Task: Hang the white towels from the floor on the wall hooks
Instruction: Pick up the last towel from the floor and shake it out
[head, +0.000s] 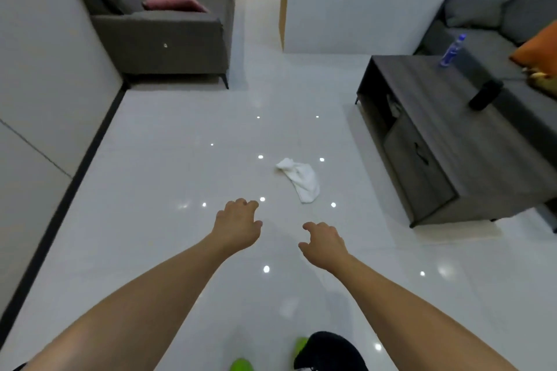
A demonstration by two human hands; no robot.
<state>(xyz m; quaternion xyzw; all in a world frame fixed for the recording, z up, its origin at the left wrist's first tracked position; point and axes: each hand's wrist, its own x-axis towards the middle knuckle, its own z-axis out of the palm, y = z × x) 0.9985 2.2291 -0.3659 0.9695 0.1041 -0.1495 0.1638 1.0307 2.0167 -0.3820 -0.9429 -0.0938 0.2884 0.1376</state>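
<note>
Head view: both arms stretch forward over the glossy white floor (156,135). Left hand (238,224) and right hand (324,245) hang in the air, fingers loosely curled and a little apart, holding nothing. One white towel (301,179) lies crumpled on the floor, ahead of the hands and slightly to the right, apart from both. It sits between the hands and the dark coffee table (437,141), near the table's front end but not touching it. Only one towel is visible; no wall hooks in frame.

On the tabletop stand a blue bottle (452,50) and a dark cylinder (485,93). A grey sofa (159,36) with pink cushions (177,3) stands far left against the wall; a second sofa with an orange cushion (535,48) sits far right. Green shoes (241,364) show at the bottom edge.

Step, as judged: approach and reach for the towel, pickup not yet done. Nothing is hung so far as can be seen.

Next move calls for stepping or bending closer, right hand probably nearest, pinching the towel at an edge or bunching it, lifting it clear, then turning to find the hooks. Limp cloth will drape and may trail.
</note>
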